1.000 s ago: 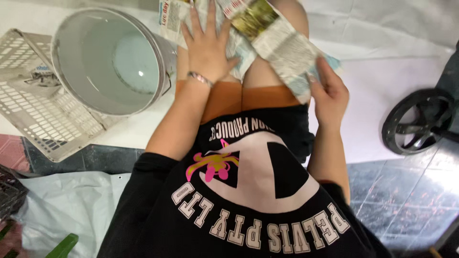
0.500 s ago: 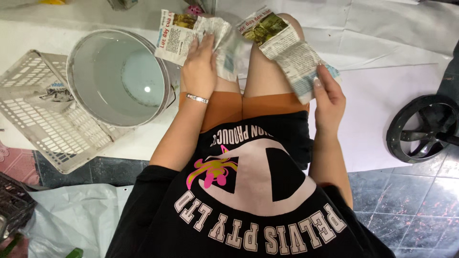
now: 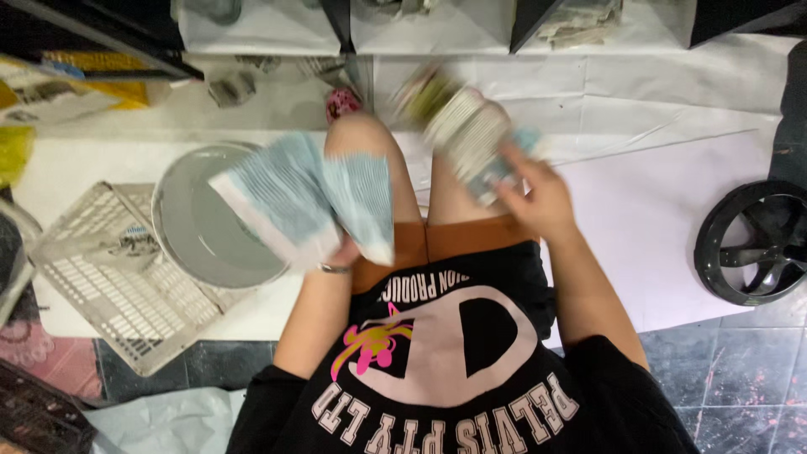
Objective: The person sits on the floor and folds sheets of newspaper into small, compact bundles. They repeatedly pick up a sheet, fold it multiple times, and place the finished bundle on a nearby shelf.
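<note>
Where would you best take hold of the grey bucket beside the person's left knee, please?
Grip the grey bucket by its round rim, probably on the far-left arc, coming straight down from above. It stands upright and open-topped; the near-right rim is covered by the newspaper sheet in the left hand, and the white mesh tray crowds its left side.

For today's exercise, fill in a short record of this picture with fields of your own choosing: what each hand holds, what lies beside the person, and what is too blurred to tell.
Viewpoint: head camera looking down at a seated person's lap
Left hand: grips a folded newspaper sheet raised over the left knee
Right hand: holds a second newspaper piece
Beside left hand: round grey basin resting on a white plastic grid tray
Far right: black wheel
Floor cover: white sheet
Unclear: both papers are motion-blurred, print unreadable
</note>
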